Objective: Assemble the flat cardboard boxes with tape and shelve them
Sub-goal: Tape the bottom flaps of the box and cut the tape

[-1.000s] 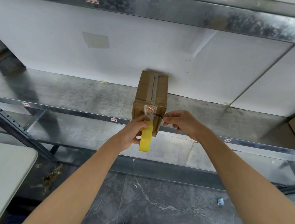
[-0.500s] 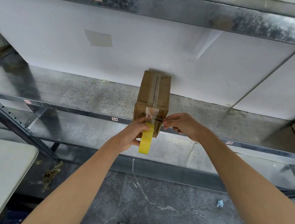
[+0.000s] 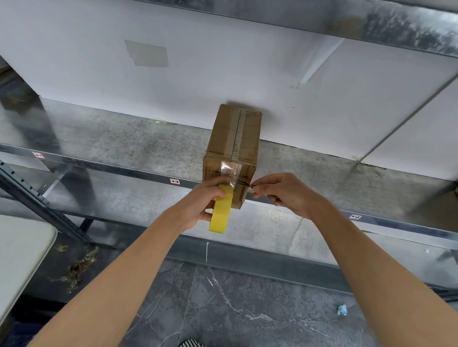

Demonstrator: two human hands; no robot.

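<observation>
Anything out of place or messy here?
Litter on the floor: crumpled yellowish scraps at left, a pale crumpled wad at right. The cardboard box seems to overhang the front edge of the shelf.

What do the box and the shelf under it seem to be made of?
Box: brown cardboard, matte, with creased edges and soft dented corners. Shelf: probably galvanised steel, going by its dull grey, mottled, spangled sheen.

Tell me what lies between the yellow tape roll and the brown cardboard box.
In the head view, a short strip of clear tape spans from the yellow tape roll up onto the front of the brown cardboard box.
</observation>
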